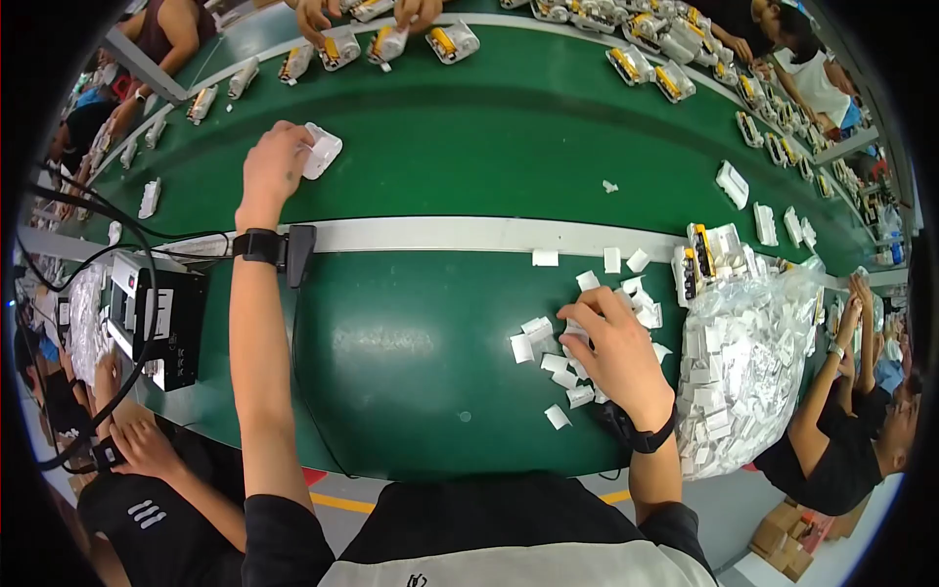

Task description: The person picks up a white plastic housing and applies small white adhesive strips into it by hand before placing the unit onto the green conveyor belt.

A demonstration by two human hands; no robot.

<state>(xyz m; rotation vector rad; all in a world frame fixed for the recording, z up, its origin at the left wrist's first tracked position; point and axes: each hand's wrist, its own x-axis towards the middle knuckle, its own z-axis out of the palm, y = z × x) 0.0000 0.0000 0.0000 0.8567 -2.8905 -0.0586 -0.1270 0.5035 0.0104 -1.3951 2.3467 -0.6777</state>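
Observation:
My left hand (pixel 276 168) reaches over the far side of the green surface, its fingers closed on a white plastic housing (pixel 324 154). Part of that housing is hidden behind the fingers. Nearer to me, my right hand (pixel 623 354) is lowered over a loose pile of small white plastic pieces (pixel 537 329). Its thumb and fingers are curved and apart, with white pieces showing between and beneath them. Whether the fingertips touch one of these pieces is hard to make out. Each wrist wears a black band.
A clear bag (pixel 740 391) full of small white pieces stands right of my right hand, beside yellow-and-white housings (pixel 696 264). A white rail (pixel 421 234) crosses between both green surfaces. A black box (pixel 176 328) with cables stands left. Co-workers handle a row of housings (pixel 453 43) beyond.

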